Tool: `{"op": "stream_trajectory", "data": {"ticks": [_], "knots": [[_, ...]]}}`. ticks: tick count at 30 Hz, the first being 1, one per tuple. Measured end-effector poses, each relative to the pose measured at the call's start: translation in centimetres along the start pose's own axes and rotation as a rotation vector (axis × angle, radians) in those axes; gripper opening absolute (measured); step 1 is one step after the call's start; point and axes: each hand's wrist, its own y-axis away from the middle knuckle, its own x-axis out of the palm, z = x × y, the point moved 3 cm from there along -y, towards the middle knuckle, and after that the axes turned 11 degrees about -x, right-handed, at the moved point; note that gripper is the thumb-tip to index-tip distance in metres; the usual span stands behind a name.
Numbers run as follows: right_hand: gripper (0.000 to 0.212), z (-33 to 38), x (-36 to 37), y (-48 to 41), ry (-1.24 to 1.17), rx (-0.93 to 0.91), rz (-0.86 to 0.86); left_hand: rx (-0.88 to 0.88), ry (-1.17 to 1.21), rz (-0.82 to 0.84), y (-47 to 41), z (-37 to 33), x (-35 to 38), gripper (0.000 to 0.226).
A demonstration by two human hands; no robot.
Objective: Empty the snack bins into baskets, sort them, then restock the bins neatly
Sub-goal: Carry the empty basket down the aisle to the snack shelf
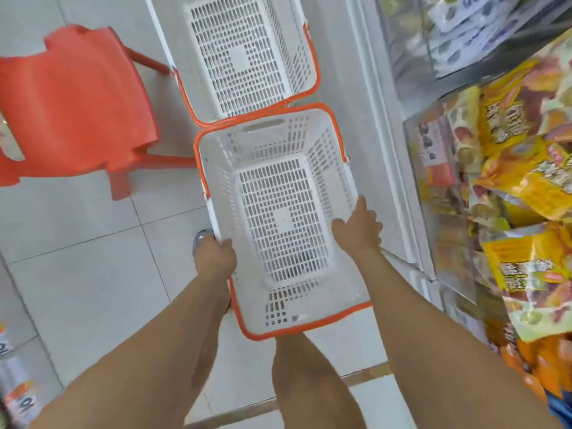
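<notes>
Roughly fore-and-aft, mouth up: near basket (223, 181)

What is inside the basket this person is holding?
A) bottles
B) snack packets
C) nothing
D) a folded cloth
C: the held basket shows only its bare slotted floor, while the left hand and right hand grip its side rims.

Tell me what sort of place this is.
Most likely a small convenience store: a near shopping basket and a far shopping basket, both with orange handles, sit beside clear display bins packed with bagged snacks.
</notes>
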Motion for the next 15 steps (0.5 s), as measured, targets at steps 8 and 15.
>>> {"op": "stream_trajectory", "data": {"ticks": [8, 15], "knots": [[0.094, 1.1, 2.6, -8.2, -0.047, -0.159, -0.064, -0.05, 0.116, 0.188, -6.5, -3.9, 4.4, 0.037], [0.084, 3.8, 0.2, -8.7, 0.199, -0.216, -0.08, 0.023, -0.112, 0.166, -5.2, -8.2, 2.4, 0.068]]}}
